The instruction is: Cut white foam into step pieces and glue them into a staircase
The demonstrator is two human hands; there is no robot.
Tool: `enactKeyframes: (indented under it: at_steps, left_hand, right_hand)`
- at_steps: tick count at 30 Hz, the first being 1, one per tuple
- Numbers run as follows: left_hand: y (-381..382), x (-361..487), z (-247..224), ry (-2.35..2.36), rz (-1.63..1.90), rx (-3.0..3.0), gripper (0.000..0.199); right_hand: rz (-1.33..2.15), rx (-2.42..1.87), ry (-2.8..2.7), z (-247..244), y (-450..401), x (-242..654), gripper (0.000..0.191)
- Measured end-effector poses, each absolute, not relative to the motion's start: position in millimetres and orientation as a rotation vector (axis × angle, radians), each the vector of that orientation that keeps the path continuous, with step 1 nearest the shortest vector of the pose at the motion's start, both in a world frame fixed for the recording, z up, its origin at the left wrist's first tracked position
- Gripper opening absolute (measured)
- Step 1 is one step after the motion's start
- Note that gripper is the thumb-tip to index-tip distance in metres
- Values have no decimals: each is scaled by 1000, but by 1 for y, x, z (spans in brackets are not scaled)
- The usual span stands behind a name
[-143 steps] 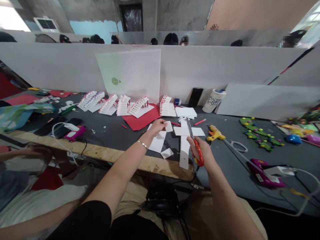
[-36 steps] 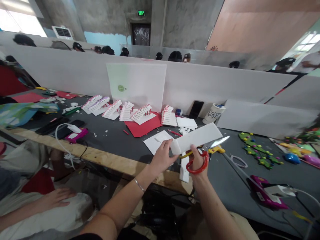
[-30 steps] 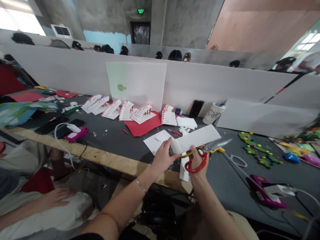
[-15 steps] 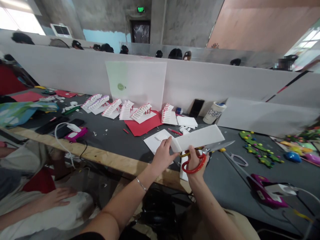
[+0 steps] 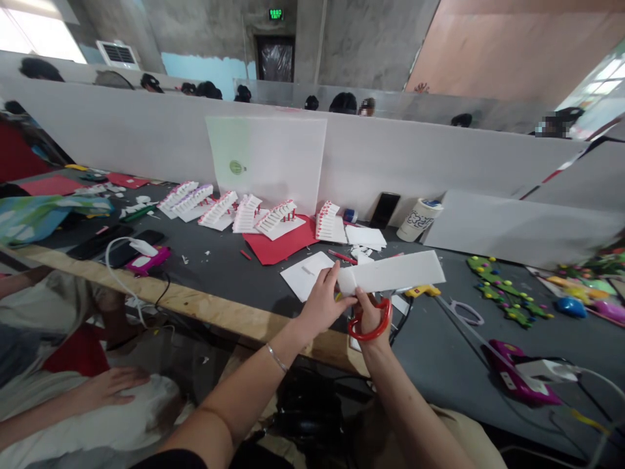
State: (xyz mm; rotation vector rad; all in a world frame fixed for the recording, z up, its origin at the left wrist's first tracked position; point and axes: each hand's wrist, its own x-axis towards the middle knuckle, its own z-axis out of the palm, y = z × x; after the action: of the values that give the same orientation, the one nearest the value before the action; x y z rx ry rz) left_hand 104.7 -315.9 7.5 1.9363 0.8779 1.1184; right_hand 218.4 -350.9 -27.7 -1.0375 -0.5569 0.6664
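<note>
Grey table point(image 5: 219, 280), a white strip point(image 5: 398, 271) held above it

The strip's long axis runs crosswise, its free end pointing right; most of it lies left of the yellow glue gun point(image 5: 422, 291). The left hand point(image 5: 322, 301) pinches the strip's left end between thumb and fingers. The right hand point(image 5: 374, 316) has its thumb against the lower edge and the red-handled scissors point(image 5: 386, 316) on its curled fingers, blades mostly hidden, their gap impossible to tell. A paper cup point(image 5: 418, 218) stands beyond the glue gun
</note>
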Motion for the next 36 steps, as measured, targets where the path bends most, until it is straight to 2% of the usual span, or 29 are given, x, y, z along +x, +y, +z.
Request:
enactKeyframes:
  at_steps: [3, 8, 11, 16, 28, 36]
  left_hand:
    - [-314, 104, 11, 802, 1177, 1750, 52]
    - [-312, 108, 10, 764, 1173, 1190, 47]
    - [-313, 110, 10, 744, 1107, 1015, 38]
    - [-317, 109, 11, 760, 1076, 979, 37]
    - [-315, 109, 7, 733, 1053, 979, 31]
    - [-316, 107, 16, 740, 1065, 1033, 28]
  right_hand:
    - [747, -1015, -497, -25, -350, 219, 38]
    - [824, -958, -490, -21, -348, 217, 35]
    - [834, -945, -491, -22, -347, 217, 32]
    - [851, -956, -444, -27, -347, 219, 29]
    - [830, -918, -468, -28, -346, 218, 37]
    - [887, -908, -406, -25, -346, 219, 27]
